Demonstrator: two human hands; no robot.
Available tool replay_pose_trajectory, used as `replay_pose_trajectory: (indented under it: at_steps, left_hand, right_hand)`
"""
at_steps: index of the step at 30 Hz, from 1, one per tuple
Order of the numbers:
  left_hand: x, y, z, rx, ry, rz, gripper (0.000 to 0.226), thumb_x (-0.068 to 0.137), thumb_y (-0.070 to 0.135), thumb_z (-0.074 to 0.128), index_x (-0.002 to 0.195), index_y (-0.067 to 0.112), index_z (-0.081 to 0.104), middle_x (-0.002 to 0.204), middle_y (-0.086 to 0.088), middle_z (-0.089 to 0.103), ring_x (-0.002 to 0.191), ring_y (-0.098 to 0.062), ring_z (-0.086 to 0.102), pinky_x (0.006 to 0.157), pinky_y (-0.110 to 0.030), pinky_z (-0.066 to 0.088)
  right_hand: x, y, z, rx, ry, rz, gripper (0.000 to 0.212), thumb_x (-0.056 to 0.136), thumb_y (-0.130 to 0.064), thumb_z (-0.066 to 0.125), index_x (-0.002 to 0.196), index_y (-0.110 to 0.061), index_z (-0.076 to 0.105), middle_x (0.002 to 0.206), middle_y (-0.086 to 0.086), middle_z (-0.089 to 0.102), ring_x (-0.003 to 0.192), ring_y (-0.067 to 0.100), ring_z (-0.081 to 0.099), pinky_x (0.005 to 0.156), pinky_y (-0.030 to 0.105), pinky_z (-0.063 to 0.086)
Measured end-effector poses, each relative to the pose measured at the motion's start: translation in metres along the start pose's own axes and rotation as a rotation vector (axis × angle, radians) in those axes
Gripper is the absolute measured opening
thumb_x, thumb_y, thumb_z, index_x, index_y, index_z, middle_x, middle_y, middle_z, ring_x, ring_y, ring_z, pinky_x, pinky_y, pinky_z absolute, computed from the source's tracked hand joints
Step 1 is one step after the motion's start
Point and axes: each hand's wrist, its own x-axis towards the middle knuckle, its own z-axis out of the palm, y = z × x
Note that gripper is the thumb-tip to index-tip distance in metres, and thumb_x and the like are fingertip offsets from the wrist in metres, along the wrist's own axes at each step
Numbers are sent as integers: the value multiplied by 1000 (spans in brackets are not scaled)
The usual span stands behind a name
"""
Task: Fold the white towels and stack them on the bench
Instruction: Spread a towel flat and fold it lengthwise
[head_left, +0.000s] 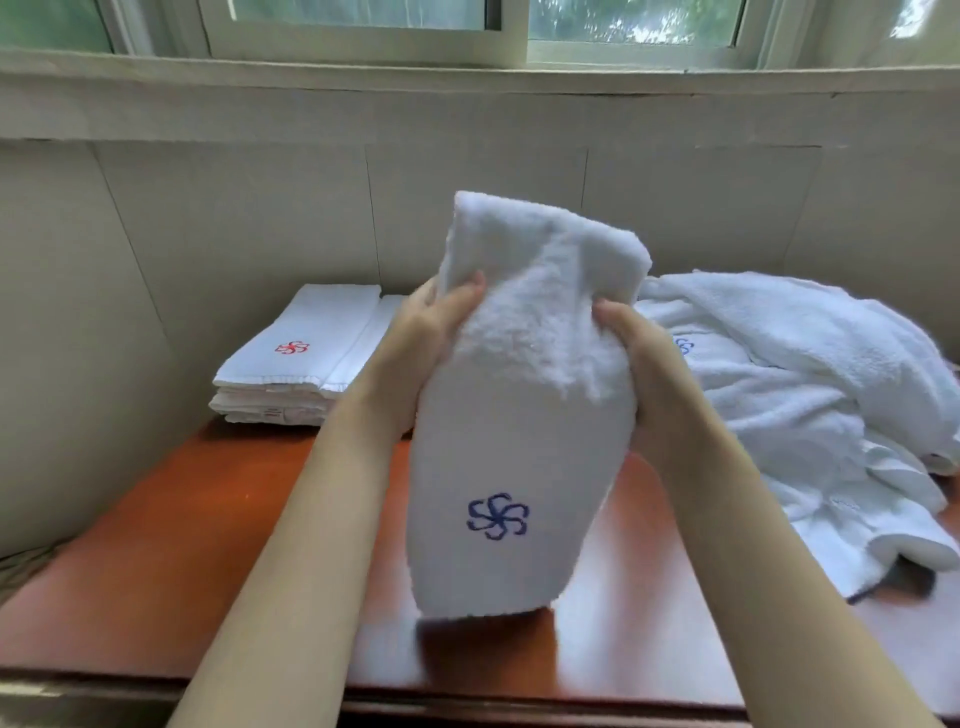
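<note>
A folded white towel (519, 457) with a blue pinwheel emblem hangs upright above the reddish-brown bench (171, 545). My left hand (421, 343) grips its left side and my right hand (644, 364) grips its right side, both near the upper part, which bends over away from me. At the back left of the bench lies a stack of folded white towels (301, 364), the top one bearing a red emblem. A heap of unfolded white towels (810, 395) covers the right side of the bench.
A pale panelled wall (208, 208) runs behind the bench, with a window sill and window (467, 31) above it. The bench's front edge (519, 706) is close to me. Bare wood shows between the stack and the heap.
</note>
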Motion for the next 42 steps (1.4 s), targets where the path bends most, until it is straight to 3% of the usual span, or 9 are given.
replay_pose_trajectory:
  at_steps: [5, 7, 10, 13, 16, 22, 29, 32, 42]
  left_hand:
    - [25, -1, 12, 223, 86, 85, 28, 92, 37, 60, 112, 17, 63, 103, -5, 72, 95, -22, 69, 71, -33, 58]
    - [30, -36, 12, 542, 141, -92, 37, 96, 35, 54, 120, 8, 55, 112, -15, 66, 99, -29, 65, 79, -40, 56]
    - [10, -93, 0, 854, 4, -465, 39, 98, 39, 46, 117, 5, 46, 96, -17, 61, 67, -17, 59, 52, -23, 42]
    - [-15, -137, -14, 991, -112, -578, 38, 93, 36, 53, 123, 12, 50, 116, -5, 58, 93, -13, 57, 76, -25, 47]
    - [-22, -150, -19, 946, -24, -533, 12, 90, 32, 57, 92, 21, 57, 103, 2, 60, 91, -14, 56, 75, -27, 43]
    - [-19, -150, -16, 1032, -26, -563, 21, 87, 35, 56, 79, 21, 43, 78, 4, 51, 66, -13, 44, 56, -28, 31]
    - [-15, -148, -2, 918, -93, -575, 31, 88, 34, 57, 68, 16, 41, 68, -5, 36, 59, -20, 32, 52, -28, 24]
    - [-17, -151, 0, 1040, -100, -570, 45, 90, 34, 55, 54, 17, 33, 57, -2, 36, 56, -22, 34, 58, -29, 28]
    - [-20, -154, 7, 1080, 32, -453, 47, 103, 37, 33, 106, -5, 56, 105, -20, 60, 104, -37, 54, 75, -36, 38]
  right_hand:
    - [4, -15, -9, -88, 96, -27, 15, 89, -20, 54, 97, -9, 63, 74, 4, 61, 67, 15, 61, 57, 26, 49]
    - [7, 15, -25, -276, 289, -11, 13, 93, -10, 52, 87, -7, 63, 64, 1, 61, 54, 8, 57, 48, 19, 44]
    - [-2, 86, -64, -490, 318, 191, 14, 91, 4, 49, 95, 4, 62, 74, 7, 62, 59, 13, 54, 51, 21, 42]
    - [-12, 135, -95, -668, 449, 319, 18, 84, -5, 54, 99, 3, 60, 82, 6, 58, 70, 20, 54, 68, 37, 49]
    - [-9, 139, -102, -675, 521, 285, 16, 84, -19, 57, 92, -6, 55, 86, 4, 58, 79, 23, 58, 83, 48, 53]
    - [-14, 137, -100, -979, 356, 369, 38, 85, -35, 59, 57, -14, 45, 50, -3, 49, 48, 17, 46, 47, 25, 32]
    - [-8, 138, -100, -846, 502, 215, 24, 100, -28, 40, 85, -9, 43, 85, 2, 48, 84, 23, 45, 64, 31, 32]
    - [-8, 142, -103, -818, 516, 223, 24, 101, -28, 37, 89, -9, 43, 81, -2, 46, 74, 16, 42, 55, 29, 28]
    - [4, 138, -93, -813, 546, 29, 28, 100, -24, 42, 74, -14, 39, 74, -4, 48, 79, 20, 44, 59, 29, 19]
